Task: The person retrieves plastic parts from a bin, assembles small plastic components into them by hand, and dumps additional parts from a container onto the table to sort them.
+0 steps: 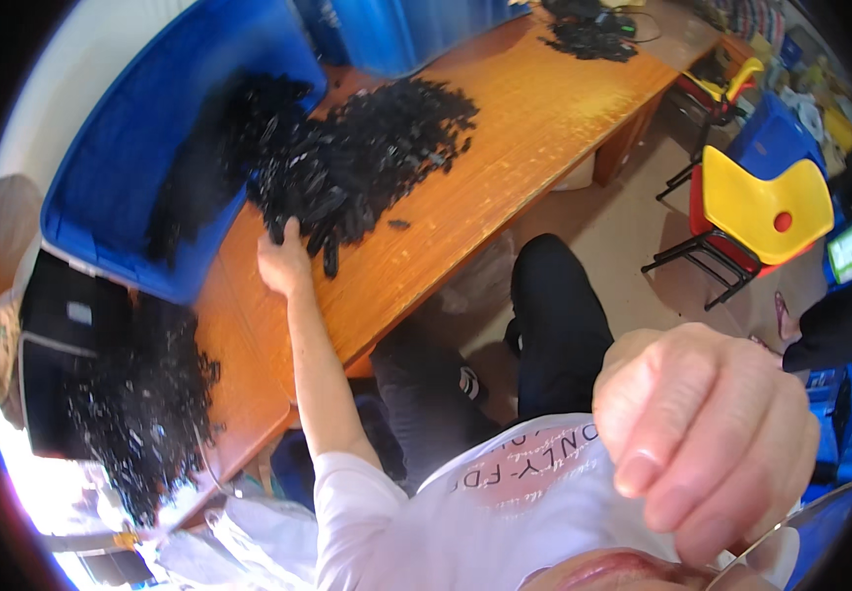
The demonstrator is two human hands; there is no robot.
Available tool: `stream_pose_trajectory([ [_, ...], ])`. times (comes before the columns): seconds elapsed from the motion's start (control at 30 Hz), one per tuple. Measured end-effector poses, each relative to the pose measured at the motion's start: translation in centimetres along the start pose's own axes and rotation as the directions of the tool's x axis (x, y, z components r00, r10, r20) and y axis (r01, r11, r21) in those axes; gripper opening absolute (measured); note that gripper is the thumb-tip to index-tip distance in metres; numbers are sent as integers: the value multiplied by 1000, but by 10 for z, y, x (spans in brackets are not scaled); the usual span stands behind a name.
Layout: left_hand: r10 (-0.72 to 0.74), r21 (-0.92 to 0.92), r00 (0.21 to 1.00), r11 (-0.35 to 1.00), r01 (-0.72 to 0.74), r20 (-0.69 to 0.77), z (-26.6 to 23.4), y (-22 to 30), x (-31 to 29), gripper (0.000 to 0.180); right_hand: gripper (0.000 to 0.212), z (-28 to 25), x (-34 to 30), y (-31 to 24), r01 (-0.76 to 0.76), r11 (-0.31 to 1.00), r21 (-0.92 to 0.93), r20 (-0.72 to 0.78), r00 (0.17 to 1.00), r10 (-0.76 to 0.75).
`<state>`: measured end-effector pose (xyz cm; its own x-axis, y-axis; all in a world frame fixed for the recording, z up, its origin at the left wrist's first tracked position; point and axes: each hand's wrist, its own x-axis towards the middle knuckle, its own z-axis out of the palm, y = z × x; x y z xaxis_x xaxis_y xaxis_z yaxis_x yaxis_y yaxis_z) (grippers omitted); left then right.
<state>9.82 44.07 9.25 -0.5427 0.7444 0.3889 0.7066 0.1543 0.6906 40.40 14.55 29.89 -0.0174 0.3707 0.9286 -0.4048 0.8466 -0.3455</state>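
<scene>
A large heap of small black pieces [347,163], many of them short and elongated, spreads over the wooden table. At the heap's near edge is my left hand [285,264], its thumb and fingers closed around a small black piece [276,234]. The exact kind of these pieces is too small to tell. My right hand [707,424] is raised close to the camera, away from the table, with curled fingers. Its palm is hidden, so I cannot make out whether anything is in it. Glasses [790,522] show just beside that hand.
A tipped blue bin [111,187] with black pieces inside borders the heap. Another blue bin [396,39] stands behind. More black pieces [150,414] lie by a black container [57,394]. A smaller pile [589,41] sits at the table's far end. Yellow chairs [761,212] stand right.
</scene>
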Motion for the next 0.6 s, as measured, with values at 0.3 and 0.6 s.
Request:
stream_pose_trajectory([
  [0.3, -25, 45, 999, 999, 26, -22, 3, -9, 8, 47, 30, -9, 16, 8, -164, 978, -127, 94, 980, 177],
  [0.6, -45, 2, 999, 999, 45, 30, 4, 1, 0, 48, 24, -10, 23, 4, -198, 975, 106, 38, 980, 195],
])
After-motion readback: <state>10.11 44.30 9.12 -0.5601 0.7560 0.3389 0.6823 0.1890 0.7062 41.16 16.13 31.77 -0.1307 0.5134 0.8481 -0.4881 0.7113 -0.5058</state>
